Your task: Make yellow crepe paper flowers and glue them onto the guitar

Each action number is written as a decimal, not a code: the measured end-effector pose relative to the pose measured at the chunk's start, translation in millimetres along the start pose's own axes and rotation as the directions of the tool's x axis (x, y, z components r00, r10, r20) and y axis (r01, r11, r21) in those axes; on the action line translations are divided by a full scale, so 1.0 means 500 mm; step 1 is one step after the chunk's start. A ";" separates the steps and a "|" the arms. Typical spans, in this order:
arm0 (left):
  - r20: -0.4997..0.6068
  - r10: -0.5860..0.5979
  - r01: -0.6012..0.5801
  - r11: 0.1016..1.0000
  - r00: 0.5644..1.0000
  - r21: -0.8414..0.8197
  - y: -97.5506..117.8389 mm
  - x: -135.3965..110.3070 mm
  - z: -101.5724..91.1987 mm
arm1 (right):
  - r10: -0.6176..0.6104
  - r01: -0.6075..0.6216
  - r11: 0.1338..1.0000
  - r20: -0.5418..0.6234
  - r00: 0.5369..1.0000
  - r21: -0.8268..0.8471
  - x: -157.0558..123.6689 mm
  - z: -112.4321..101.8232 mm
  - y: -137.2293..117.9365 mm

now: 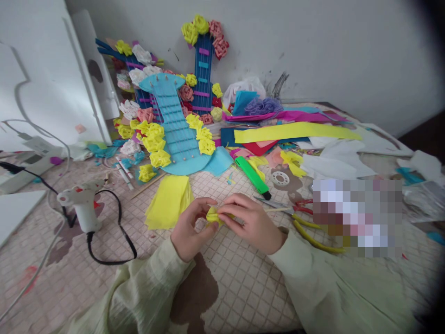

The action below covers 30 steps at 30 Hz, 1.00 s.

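Observation:
My left hand (192, 231) pinches a small folded yellow paper flower (212, 215) between thumb and fingers. From the other side, the fingertips of my right hand (252, 223) close on the same flower, partly covering it. A pale thin stick (276, 210) shows beyond my right hand; whether the hand touches it I cannot tell. Beside my left hand lies a stack of yellow paper sheets (167, 204). A light-blue paper guitar (177, 125), edged with yellow flowers, leans behind it. Above my right hand rests a green utility knife (252, 176).
A white glue gun (85, 204) with a black cord stands at left. To the right lie scissors (278, 204) and yellow-handled pliers (313, 236). A darker blue guitar (202, 69) leans on the wall. Yellow paper strip (295, 132) and white paper (337, 160) cover the back right.

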<state>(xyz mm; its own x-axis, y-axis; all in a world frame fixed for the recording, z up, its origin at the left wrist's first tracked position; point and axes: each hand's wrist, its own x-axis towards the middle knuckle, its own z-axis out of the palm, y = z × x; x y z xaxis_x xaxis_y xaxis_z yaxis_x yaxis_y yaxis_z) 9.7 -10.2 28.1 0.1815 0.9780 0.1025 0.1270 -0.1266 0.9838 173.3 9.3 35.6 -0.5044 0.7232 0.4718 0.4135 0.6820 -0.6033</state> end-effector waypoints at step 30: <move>-0.034 0.069 -0.071 0.996 0.997 -0.060 -0.010 -0.009 0.013 | 0.163 -0.144 0.971 -0.090 0.983 0.191 0.003 -0.002 -0.016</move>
<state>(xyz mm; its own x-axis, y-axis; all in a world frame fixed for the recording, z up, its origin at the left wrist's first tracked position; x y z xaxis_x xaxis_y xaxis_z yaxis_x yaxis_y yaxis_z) 14.4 -14.9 21.7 0.1564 0.9720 0.1751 0.0549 -0.1856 0.9811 170.2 4.9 41.6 -0.3599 0.8315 0.4231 0.3289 0.5375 -0.7765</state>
